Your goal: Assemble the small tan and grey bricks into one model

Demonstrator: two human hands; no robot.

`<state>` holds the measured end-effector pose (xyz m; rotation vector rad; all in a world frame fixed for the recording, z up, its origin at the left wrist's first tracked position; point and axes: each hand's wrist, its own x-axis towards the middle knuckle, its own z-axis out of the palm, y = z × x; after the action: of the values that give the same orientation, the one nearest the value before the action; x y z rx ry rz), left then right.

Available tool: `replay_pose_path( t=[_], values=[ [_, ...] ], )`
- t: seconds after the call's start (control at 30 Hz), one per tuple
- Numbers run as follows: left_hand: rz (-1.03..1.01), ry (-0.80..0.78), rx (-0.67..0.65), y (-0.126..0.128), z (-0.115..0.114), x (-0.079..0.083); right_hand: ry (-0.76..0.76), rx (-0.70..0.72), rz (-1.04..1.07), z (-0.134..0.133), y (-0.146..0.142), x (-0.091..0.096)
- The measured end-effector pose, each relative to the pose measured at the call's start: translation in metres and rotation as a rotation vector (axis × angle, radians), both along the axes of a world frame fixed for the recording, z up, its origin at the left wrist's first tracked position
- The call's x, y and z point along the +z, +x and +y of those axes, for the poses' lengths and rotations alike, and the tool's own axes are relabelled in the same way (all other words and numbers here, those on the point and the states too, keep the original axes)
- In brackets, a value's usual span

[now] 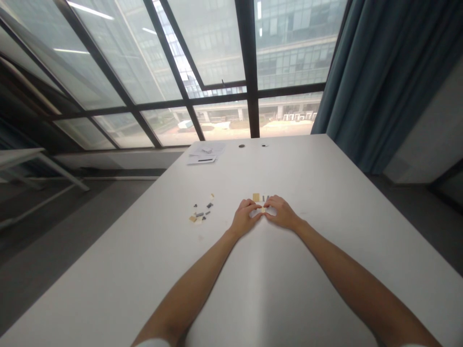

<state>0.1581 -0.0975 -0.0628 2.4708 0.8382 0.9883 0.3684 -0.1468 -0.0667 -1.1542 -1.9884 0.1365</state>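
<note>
Over on the far left, a side table (20, 156) is standing on the dark floor (104, 207), well apart from the white desk (144, 270). Next, on the desk's left half, a tan piece (193, 219) is lying at the near edge of a loose scatter, with a grey bar (200, 215) resting just beside it, and a small dark piece (195, 206) is sitting a little farther back; a yellowish piece (212, 195) is marking the scatter's far end. Some papers (204, 148) are lying near the desk's window-side edge. Toward the middle, the left hand (243, 219) is pinching a small pale piece (263, 210) between thumb and fingertips, low over the desk; whether the piece is touching the surface, I cannot tell. Just beyond the hands, a tan square (256, 197) is lying flat, and a narrow dark strip (263, 198) is resting to its right. From the other side, the right hand (284, 213) is gripping the same pale piece, its fingertips nearly meeting the left's. Farther right, a blue curtain (390, 86) is hanging beside the window (292, 48).
</note>
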Motion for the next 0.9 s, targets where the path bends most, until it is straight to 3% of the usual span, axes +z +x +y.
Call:
replay_pose_path(
  t=[0.27,0.5,0.6,0.9],
  values=[
    [-0.095,-0.032,0.061,-0.001,0.000,0.000,-0.002,-0.094,0.012,0.003,0.002,0.002],
    [-0.097,-0.044,0.097,0.000,0.002,0.000,-0.040,-0.465,0.038,0.014,0.014,-0.005],
    [-0.096,-0.056,0.113,0.000,0.004,-0.001,-0.108,-0.560,0.037,0.019,0.019,-0.012],
    [-0.120,-0.082,0.134,0.002,0.006,-0.005,-0.285,-0.564,-0.094,0.024,0.021,-0.019]
  ],
)
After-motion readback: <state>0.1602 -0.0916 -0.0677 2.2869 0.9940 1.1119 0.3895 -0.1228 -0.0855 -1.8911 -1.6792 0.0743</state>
